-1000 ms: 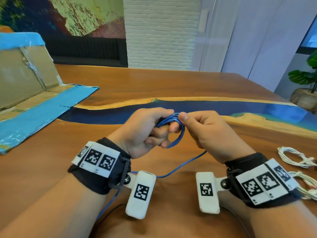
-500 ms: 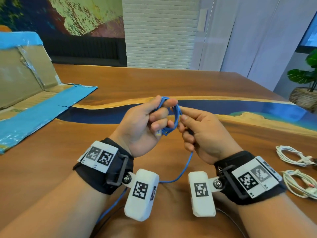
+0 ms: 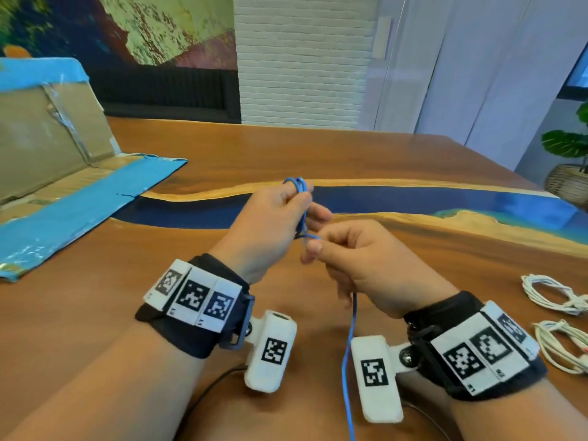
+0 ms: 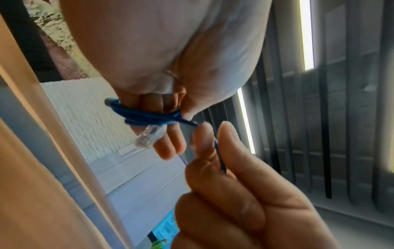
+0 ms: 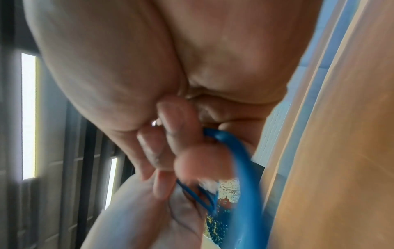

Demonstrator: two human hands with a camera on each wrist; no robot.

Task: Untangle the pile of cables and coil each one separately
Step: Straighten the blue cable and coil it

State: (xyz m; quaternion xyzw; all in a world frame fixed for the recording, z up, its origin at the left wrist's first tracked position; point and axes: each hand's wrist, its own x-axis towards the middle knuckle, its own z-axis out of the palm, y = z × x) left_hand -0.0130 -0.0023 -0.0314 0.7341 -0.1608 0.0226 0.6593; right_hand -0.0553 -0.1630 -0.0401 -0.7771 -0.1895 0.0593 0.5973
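Observation:
A thin blue network cable (image 3: 349, 338) is wound in several small loops round the fingers of my left hand (image 3: 280, 218), which is raised above the wooden table (image 3: 95, 313). In the left wrist view the loops (image 4: 147, 116) circle the fingers and a clear plug (image 4: 150, 137) hangs from them. My right hand (image 3: 343, 256) sits just below and right of the left, pinching the cable's loose run between thumb and forefinger. From there the cable (image 5: 245, 168) drops toward the table's near edge.
Two coiled white cables (image 3: 547, 292) (image 3: 563, 348) lie on the table at the right. A flattened cardboard box with blue tape (image 3: 63, 186) lies at the left. A black wire (image 3: 206, 393) runs under my left forearm. A potted plant (image 3: 569, 167) stands beyond the table's right corner.
My left hand has risen and turned with the blue loops on its fingers. My right hand has dropped below it, drawing the loose cable downward.

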